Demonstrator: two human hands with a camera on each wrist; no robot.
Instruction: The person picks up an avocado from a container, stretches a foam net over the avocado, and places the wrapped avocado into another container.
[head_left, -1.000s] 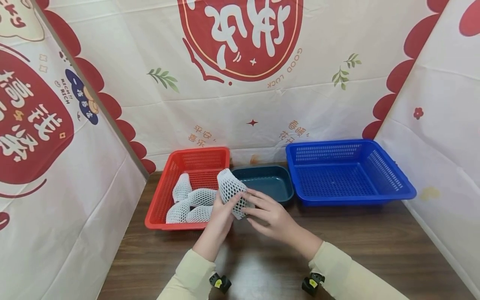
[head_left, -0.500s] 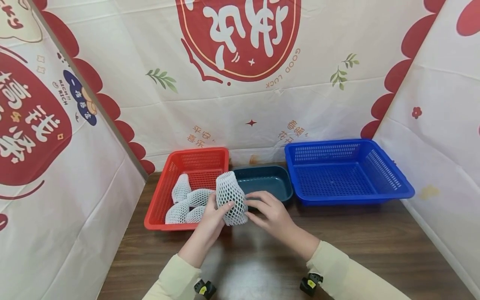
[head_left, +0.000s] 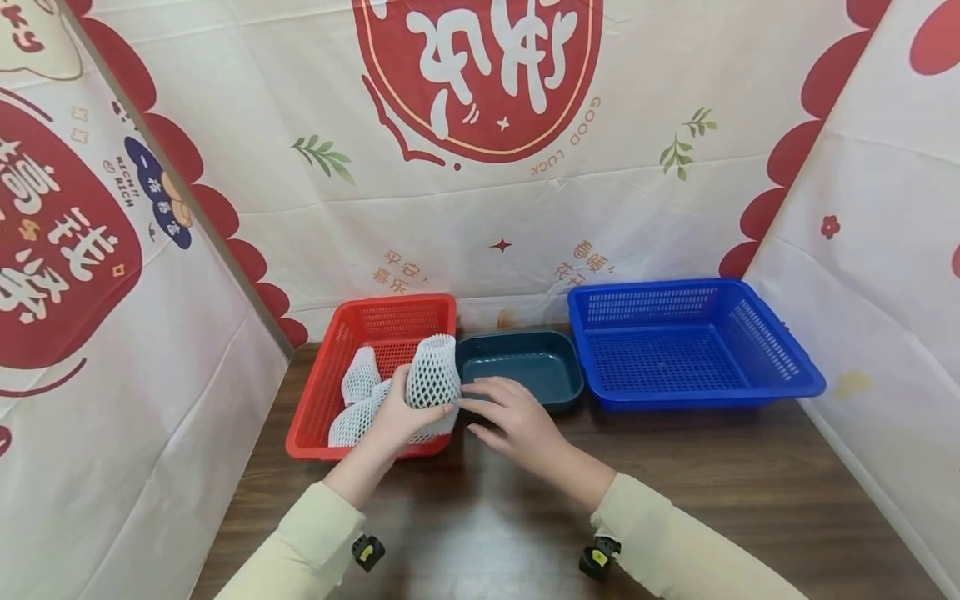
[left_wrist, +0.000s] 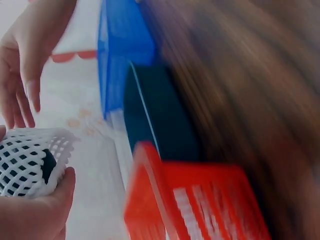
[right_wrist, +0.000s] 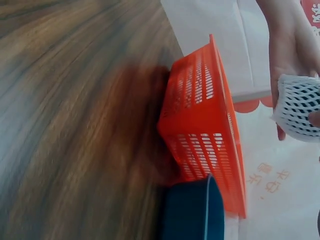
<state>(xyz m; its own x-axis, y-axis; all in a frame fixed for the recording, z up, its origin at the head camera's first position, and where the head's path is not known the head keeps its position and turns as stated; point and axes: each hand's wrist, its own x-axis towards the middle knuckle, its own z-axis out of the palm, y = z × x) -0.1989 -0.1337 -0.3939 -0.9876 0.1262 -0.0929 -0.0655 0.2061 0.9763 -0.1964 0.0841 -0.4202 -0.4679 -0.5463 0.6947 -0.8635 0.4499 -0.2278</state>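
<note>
A white foam net sleeve [head_left: 435, 371] is gripped by my left hand [head_left: 393, 417] above the right side of the red basket [head_left: 309, 417]. Something dark shows inside the net's open end in the left wrist view; its kind is hidden by the mesh. My right hand [head_left: 517, 421] is just right of the sleeve, fingers loosely bent, the tips close to the mesh; whether they touch cannot be told. Inside the basket lie other net-covered items [head_left: 362, 375], partly hidden by my left hand and the held sleeve.
Beside the red basket stands a dark teal dish [head_left: 525, 335], with a blue basket [head_left: 697, 396] to its right. All rest on a brown wooden table [head_left: 675, 475]. Printed white cloth [head_left: 487, 208] hangs behind and along both sides.
My left hand has carried the netted item leftward, over the red basket. The right hand followed to the left and its fingers have come off the sleeve's top.
</note>
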